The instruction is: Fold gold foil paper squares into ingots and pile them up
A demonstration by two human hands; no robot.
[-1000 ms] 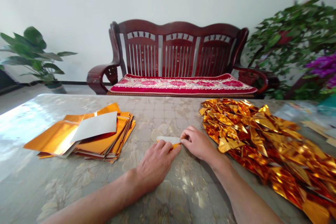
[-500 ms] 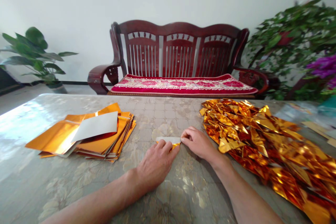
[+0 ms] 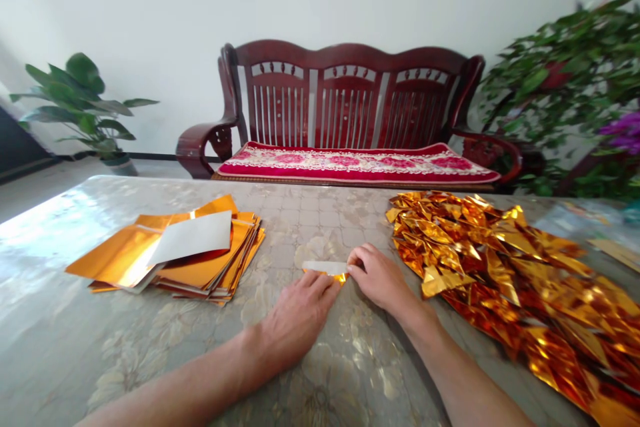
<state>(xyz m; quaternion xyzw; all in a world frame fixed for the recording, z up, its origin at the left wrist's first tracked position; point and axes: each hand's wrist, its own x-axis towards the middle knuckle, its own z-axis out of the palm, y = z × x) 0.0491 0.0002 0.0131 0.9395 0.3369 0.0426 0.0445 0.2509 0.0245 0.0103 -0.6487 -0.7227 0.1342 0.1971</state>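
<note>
A partly folded sheet of gold foil paper (image 3: 325, 267) lies on the table in front of me, a pale strip of its back showing above a gold lower edge. My left hand (image 3: 306, 303) comes over it from the near side; its fingers are bent close together and press on the gold edge. At the paper's right end, my right hand (image 3: 371, 275) pinches the corner between thumb and forefinger. The left thumb is hidden under the hand. To the left rests a loose stack of gold foil sheets (image 3: 200, 270), the top one turned pale side up.
On the right, a large heap of folded gold foil pieces (image 3: 480, 247) spreads near my right forearm. A clear plastic bag (image 3: 575, 219) lies behind it. Beyond the patterned table (image 3: 295, 213) stands a dark red wooden bench (image 3: 345, 100), with potted plants (image 3: 85, 107) at both sides.
The view has turned slightly left, so everything sits a little further right. My left fingers have slid down to the paper's near edge and flattened a little; my right hand still pinches its right end.
</note>
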